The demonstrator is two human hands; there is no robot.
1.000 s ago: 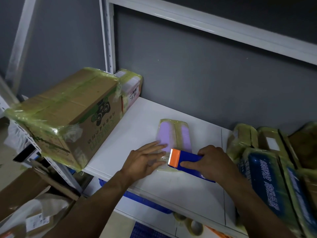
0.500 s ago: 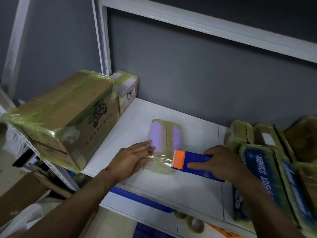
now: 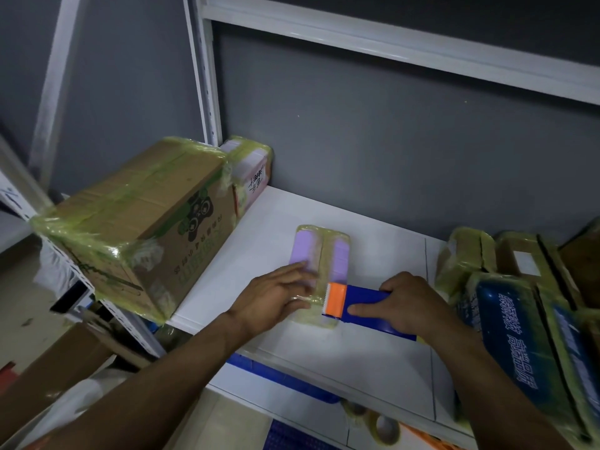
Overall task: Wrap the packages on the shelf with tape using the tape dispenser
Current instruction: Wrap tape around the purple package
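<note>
Lying flat in the middle of the white shelf [image 3: 373, 368], the purple package [image 3: 321, 254] is partly covered in yellowish tape. The left hand [image 3: 276, 300] presses on its near left part, fingers stretched out flat and gripping nothing. The right hand [image 3: 406, 303] is curled round the blue tape dispenser [image 3: 363, 303], whose orange head touches the package's near right edge. A taped cardboard box [image 3: 136, 228] stands to the left, and wrapped blue packages [image 3: 519, 336] stand to the right.

Grey wall [image 3: 389, 141]; blue crate [image 3: 292, 383] below
</note>
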